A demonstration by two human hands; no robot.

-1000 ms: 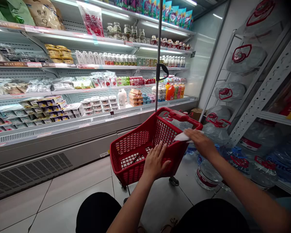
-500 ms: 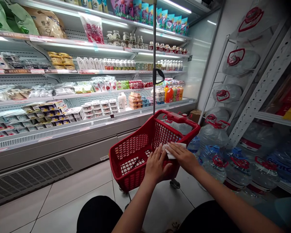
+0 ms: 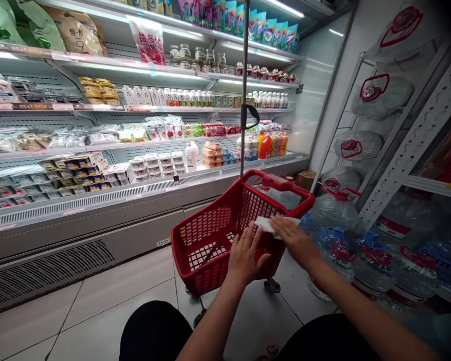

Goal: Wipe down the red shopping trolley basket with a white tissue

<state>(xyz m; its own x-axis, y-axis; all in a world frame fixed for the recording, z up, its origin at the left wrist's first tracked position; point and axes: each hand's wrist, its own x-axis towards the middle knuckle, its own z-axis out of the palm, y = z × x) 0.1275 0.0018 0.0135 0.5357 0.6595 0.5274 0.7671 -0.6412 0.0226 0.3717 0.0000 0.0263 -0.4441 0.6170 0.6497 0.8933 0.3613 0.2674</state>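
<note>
A red plastic shopping cart (image 3: 202,281) with lattice walls and small wheels stands on the floor before me. My left hand (image 3: 245,253) rests on its near side wall, fingers spread and nothing in them. Under the fingers of my right hand (image 3: 295,241) is a white cloth or tissue (image 3: 265,224), pressed against the cart's upper side below the handle (image 3: 281,182). Part of the cloth is covered by the right fingers. A dark, thin object lies on the cart's bottom and is too small to name.
A refrigerated display case (image 3: 135,200) with yogurt, milk and drinks runs behind the cart. A grey pole (image 3: 245,65) with a black handle rises beyond the cart. On the right stand large water bottles (image 3: 336,250) and a white metal rack (image 3: 394,175).
My right hand has slid up and to the right along the cart's side, taking the white cloth with it. My left hand stays on the cart wall. The view has shifted slightly.
</note>
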